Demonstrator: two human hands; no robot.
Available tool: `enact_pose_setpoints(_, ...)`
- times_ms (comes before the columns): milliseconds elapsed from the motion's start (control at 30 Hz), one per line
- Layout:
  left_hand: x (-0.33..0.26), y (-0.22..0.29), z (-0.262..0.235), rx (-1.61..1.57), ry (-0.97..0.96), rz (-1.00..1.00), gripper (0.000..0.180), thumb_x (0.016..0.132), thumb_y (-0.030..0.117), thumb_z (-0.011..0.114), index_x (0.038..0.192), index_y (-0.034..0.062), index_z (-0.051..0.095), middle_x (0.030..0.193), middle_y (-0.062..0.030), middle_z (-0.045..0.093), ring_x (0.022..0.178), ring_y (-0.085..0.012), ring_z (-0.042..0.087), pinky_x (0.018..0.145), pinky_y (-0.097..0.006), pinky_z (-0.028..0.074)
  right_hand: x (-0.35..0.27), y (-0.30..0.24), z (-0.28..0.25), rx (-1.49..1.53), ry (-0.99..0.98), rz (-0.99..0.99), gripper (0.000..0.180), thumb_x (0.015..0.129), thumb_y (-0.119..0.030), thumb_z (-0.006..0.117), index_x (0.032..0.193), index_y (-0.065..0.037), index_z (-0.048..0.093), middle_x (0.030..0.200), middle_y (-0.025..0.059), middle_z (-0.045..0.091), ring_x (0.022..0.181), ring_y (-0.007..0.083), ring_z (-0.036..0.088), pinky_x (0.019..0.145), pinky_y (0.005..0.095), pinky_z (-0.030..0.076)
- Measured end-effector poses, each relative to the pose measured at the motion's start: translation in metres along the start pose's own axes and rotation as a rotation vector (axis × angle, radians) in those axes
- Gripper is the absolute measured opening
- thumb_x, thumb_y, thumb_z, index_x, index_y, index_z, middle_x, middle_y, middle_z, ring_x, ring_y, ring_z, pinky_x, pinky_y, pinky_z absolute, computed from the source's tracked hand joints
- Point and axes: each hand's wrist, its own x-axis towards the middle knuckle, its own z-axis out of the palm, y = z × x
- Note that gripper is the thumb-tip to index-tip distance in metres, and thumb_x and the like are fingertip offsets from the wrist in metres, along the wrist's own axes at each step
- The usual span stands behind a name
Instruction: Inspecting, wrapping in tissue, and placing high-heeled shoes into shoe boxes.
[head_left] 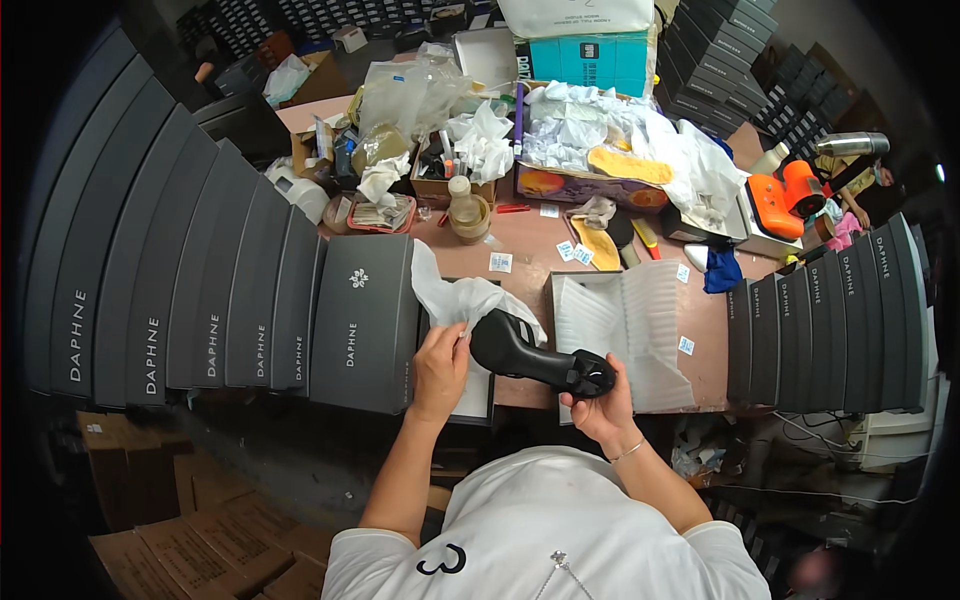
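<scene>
My right hand (pixel 602 402) grips one end of a glossy black shoe (pixel 535 362), held level above the gap between two boxes. The shoe's rounded end points left. Close to that end, my left hand (pixel 441 368) pinches the edge of crumpled white tissue paper (pixel 450 290). This paper spills from an open dark shoe box (pixel 478 400), partly hidden beneath my left hand and the shoe. To the right of the shoe, another open box (pixel 588 300) is lined with ribbed white foam sheet (pixel 650 330).
Dark shoe boxes stand in rows at left (pixel 200 260) and right (pixel 830 330). Behind lie a carton of crumpled paper (pixel 590 125), a glue jar (pixel 468 212), a yellow insole (pixel 597 243), a blue cloth (pixel 722 270) and an orange tape dispenser (pixel 775 205). Brown cartons (pixel 190 555) sit below left.
</scene>
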Motion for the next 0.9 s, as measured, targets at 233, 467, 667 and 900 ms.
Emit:
enact_pose_setpoints(233,0.011,0.028,-0.001,-0.176,-0.060,-0.023,0.020,0.084,0.002,0.061,0.103,0.0006,0.067,0.074,-0.0126,0.057,0.061,-0.0251,0.057,0.057,-0.034,0.045,-0.001,0.002,-0.005,0.116,-0.032,0.035,0.048,0.089,-0.051,0.048,0.113,-0.011,0.061,0.104,0.0157,0.066,0.077,0.0365,0.066,0.059,0.0328,0.060)
enact_pose_setpoints(467,0.005,0.052,-0.002,-0.248,-0.157,-0.036,0.016,0.085,0.007,0.063,0.099,-0.0006,0.066,0.071,-0.0115,0.056,0.056,-0.0216,0.055,0.052,-0.031,0.043,0.002,-0.002,-0.006,0.091,-0.076,0.033,0.051,0.091,-0.048,0.048,0.115,-0.005,0.058,0.107,0.0181,0.064,0.087,0.0399,0.065,0.070,0.0392,0.060)
enact_pose_setpoints(667,-0.019,0.094,0.000,-0.350,-0.107,0.355,0.024,0.075,0.003,0.069,0.098,0.0014,0.067,0.079,-0.0094,0.058,0.067,-0.0274,0.058,0.059,-0.036,0.047,0.012,0.033,0.032,-0.180,0.009,-0.206,0.043,0.092,-0.031,0.056,0.125,-0.004,0.051,0.123,0.0160,0.056,0.114,0.0309,0.053,0.099,0.0436,0.045)
enact_pose_setpoints(900,-0.076,0.100,0.012,-0.545,-0.257,0.208,0.027,0.071,-0.003,0.066,0.098,-0.0008,0.065,0.084,-0.0128,0.061,0.067,-0.0275,0.060,0.059,-0.034,0.049,0.042,0.025,0.038,-0.663,-0.158,-0.304,0.026,0.094,-0.019,0.054,0.113,-0.003,0.058,0.111,0.0094,0.058,0.100,0.0144,0.056,0.084,0.0287,0.048)
